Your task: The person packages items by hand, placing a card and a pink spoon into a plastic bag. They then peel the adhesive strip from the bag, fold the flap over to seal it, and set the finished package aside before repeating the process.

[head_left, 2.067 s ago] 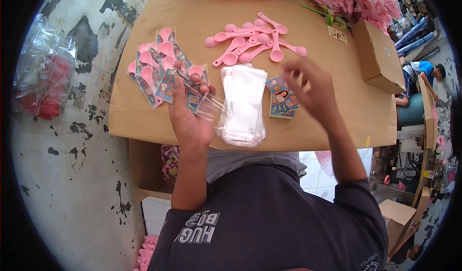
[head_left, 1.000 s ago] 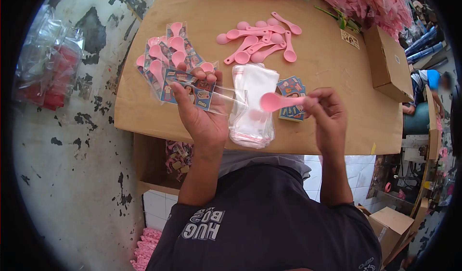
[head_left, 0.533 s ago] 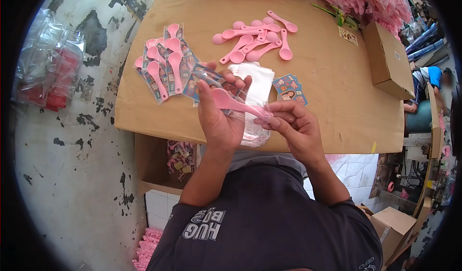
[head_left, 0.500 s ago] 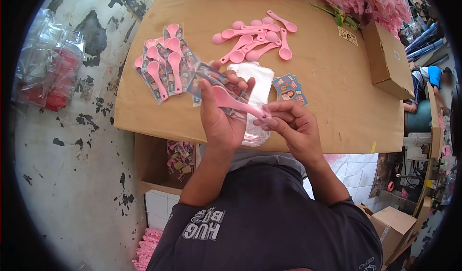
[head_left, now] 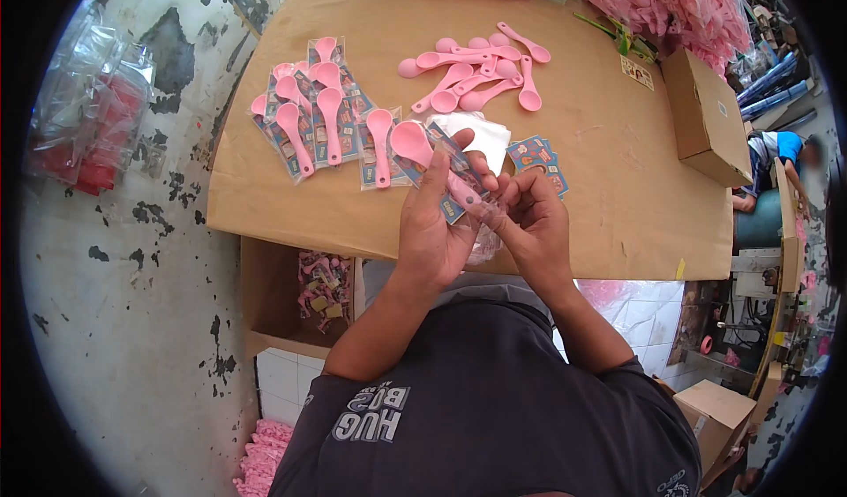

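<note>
My left hand [head_left: 438, 224] is closed around a pink measuring spoon [head_left: 412, 144] that lies on a blue printed card inside a clear plastic bag. The spoon's bowl points up and left, its handle down and right. My right hand [head_left: 536, 228] pinches the clear plastic at the bag's lower right end. Under and behind my hands is a stack of clear bags [head_left: 485, 131]. Beside it lie several blue printed cards [head_left: 540, 157]. Left of my hands rests a bagged spoon [head_left: 379, 144] with its card, near a group of other bagged spoons [head_left: 328, 118].
Loose pink spoons [head_left: 476, 69] lie in a pile at the table's middle back. A cardboard box [head_left: 701, 118] stands on the right, near pink bagged heaps [head_left: 670, 12]. Below the table's left edge is an open box [head_left: 322, 298] of packed items. Another person [head_left: 781, 157] sits far right.
The spoon and card are now together inside the bag in my left hand, and my right hand has moved from the handle tip to the bag's end. A bagged spoon left of my hands is uncovered.
</note>
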A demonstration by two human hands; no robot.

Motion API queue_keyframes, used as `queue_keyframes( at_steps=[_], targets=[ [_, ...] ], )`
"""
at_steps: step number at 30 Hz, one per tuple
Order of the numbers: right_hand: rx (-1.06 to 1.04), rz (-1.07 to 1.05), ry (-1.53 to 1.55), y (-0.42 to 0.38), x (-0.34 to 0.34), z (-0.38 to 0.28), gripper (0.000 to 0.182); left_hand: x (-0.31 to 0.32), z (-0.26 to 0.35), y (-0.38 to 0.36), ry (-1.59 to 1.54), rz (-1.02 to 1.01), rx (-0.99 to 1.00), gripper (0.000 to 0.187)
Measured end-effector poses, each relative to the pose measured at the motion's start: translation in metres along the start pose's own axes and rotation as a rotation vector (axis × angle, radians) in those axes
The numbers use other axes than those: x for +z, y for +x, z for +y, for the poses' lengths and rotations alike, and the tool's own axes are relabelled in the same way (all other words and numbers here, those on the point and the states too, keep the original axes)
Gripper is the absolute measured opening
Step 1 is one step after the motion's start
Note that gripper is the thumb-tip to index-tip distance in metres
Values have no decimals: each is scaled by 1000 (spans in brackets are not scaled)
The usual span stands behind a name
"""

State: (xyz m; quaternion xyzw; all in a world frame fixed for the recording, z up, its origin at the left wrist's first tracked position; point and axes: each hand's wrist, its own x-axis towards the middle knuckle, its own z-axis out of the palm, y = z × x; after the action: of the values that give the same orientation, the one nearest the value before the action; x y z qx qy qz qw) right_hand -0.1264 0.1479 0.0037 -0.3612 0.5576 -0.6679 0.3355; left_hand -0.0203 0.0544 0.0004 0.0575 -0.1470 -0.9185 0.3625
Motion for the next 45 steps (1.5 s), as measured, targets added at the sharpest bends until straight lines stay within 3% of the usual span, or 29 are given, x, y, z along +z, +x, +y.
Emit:
queue_keyframes(
  at_steps=[3,5,7,10,12,13,15,17,22,23,24,25,27,29,31,33,35,40,42,43,44,45],
  targets=[
    [53,-72,-103,4,-13,-13,23,-5,10,-1,104,20,-3,46],
    [156,-328,-133,14,-41,-37,18,0,19,1,98,54,9,47],
    [238,-434,-20,23,-80,-59,15,4,27,1,93,87,18,48],
    [155,-381,2,42,-114,-61,19,7,33,2,86,64,-4,49],
    [-223,406,-1675,41,-101,-59,30,7,33,2,52,33,-72,51],
    [-225,411,-1677,40,-98,-61,30,8,32,2,51,28,-73,51],
    [-323,188,-1107,39,-93,-63,42,10,30,2,72,21,-134,55],
    [-543,7,-1150,32,-64,-62,45,15,27,2,91,19,-165,58],
    [-755,-285,-861,32,-26,-46,39,22,16,-1,64,-29,-341,57],
    [-755,-280,-857,33,-25,-46,39,23,15,-3,65,-16,-370,56],
    [-733,-290,-787,33,-25,-47,38,17,14,-1,-231,-187,-385,54],
    [-711,-299,-719,33,-25,-48,37,14,13,-1,-228,-183,-386,54],
    [-700,-306,-645,37,-32,-47,34,15,11,-1,47,61,-369,55],
    [-690,-308,-575,37,-41,-47,32,10,12,0,233,80,-286,59],
    [-428,-284,-350,31,-49,-48,24,16,14,2,420,0,-148,63],
    [-407,-209,-296,27,-44,-47,33,23,15,1,362,-13,-141,58],
    [-59,-188,-183,23,-41,-52,52,26,14,1,576,-167,-69,58],
    [-8,-150,-126,18,-36,-34,58,29,10,0,821,-85,-48,48],
    [-3,-105,-82,16,-34,-33,57,36,7,-3,944,36,32,46],
    [-137,-4,-266,17,-35,-34,52,35,8,-4,943,34,30,46],
    [-272,97,-451,18,-35,-36,47,34,11,-6,1151,39,46,49],
    [-273,98,-453,21,-34,-37,47,34,13,-8,1360,43,64,52]
  ],
)
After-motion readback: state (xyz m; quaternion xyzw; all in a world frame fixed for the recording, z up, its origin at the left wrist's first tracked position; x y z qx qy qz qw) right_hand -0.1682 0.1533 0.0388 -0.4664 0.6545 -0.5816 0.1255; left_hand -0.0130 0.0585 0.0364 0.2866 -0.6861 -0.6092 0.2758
